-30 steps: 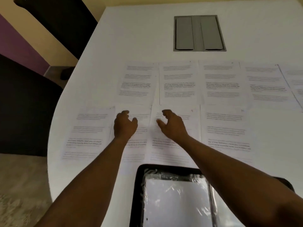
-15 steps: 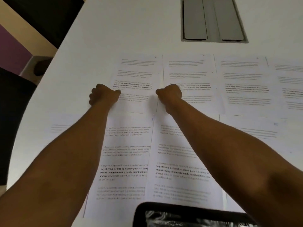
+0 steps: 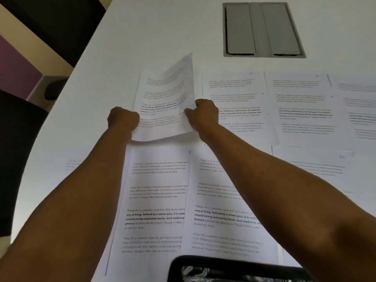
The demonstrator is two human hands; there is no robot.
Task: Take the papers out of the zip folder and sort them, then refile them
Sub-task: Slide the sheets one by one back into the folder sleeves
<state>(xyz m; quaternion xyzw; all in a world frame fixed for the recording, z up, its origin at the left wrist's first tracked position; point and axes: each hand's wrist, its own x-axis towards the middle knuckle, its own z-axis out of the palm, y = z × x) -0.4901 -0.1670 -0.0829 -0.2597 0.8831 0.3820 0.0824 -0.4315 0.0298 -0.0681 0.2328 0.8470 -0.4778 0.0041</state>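
Several printed sheets lie in two rows on the white table [image 3: 154, 33]. My left hand [image 3: 123, 118] and my right hand [image 3: 204, 113] grip the two side edges of the far-left sheet [image 3: 162, 106] of the back row. That sheet is lifted and curls up, its right edge raised. Other back-row sheets [image 3: 236, 106] lie flat to the right. Two front-row sheets [image 3: 156, 200] lie under my forearms. The black zip folder [image 3: 223, 268] with its clear pocket shows at the bottom edge, partly cut off.
A grey cable hatch [image 3: 262, 30] is set into the table at the back. Dark chairs [image 3: 18, 159] stand to the left beyond the table's curved edge. More sheets [image 3: 325, 165] lie to the right.
Both hands reached from the front row to the back-row left sheet, gripped its sides, and have now lifted it so it curls off the table.
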